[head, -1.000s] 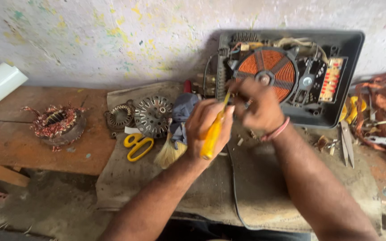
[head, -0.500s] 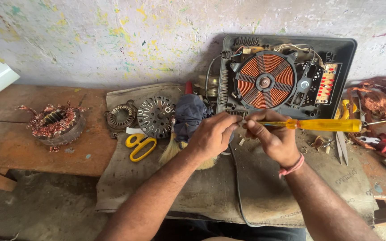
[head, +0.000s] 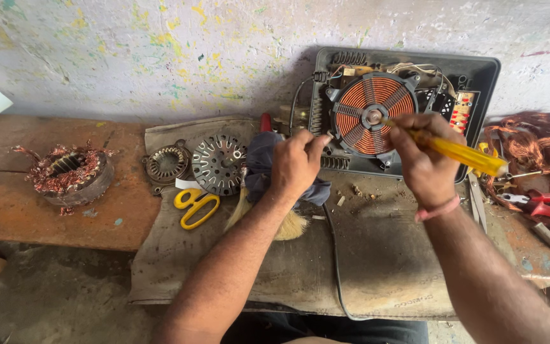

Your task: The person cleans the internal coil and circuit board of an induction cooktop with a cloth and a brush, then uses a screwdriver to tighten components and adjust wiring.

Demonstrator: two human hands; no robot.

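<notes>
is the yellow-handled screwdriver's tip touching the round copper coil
Touching: in the head view, the right hand holds the yellow-handled screwdriver, its tip meeting the hub of the round copper coil.

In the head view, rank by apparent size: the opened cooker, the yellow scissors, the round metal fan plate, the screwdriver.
1. Opened cooker, clearly largest.
2. Screwdriver and round metal fan plate: too alike to rank, and the right hand hides part of the screwdriver.
3. Yellow scissors, smallest.

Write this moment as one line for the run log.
right hand: holds screwdriver, tip at coil centre | left hand: at cooker left edge | scissors: on cloth
</notes>
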